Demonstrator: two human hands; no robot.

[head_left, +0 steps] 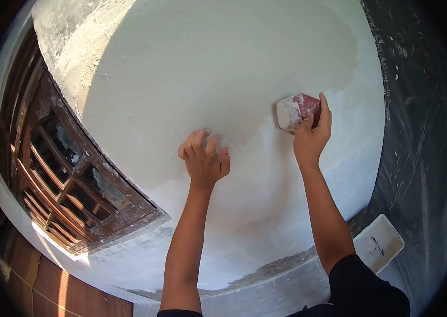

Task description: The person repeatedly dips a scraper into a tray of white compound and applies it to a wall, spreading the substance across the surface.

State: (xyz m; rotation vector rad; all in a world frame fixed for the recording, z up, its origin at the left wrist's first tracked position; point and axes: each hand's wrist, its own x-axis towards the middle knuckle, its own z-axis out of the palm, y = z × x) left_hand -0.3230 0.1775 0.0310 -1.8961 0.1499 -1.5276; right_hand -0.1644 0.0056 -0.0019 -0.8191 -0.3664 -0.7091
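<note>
My right hand (312,138) is closed round a small, angular, reddish block (298,112) smeared with thick white material, held up close to the wall. Its exact kind I cannot tell. My left hand (203,160) is raised in front of the pale plastered wall (223,63), fingers bent and spread, nothing in them; the fingertips are right at the wall surface. Damp, greyer plaster covers the upper and middle parts, while whiter coating shows lower down and at the right.
A dark brown wooden window frame (75,179) with glass panes is on the left. Dark plastic sheeting (419,132) hangs along the right edge. At lower right lies a white tray (395,232) with dark marks inside, near the grey tiled floor (292,282).
</note>
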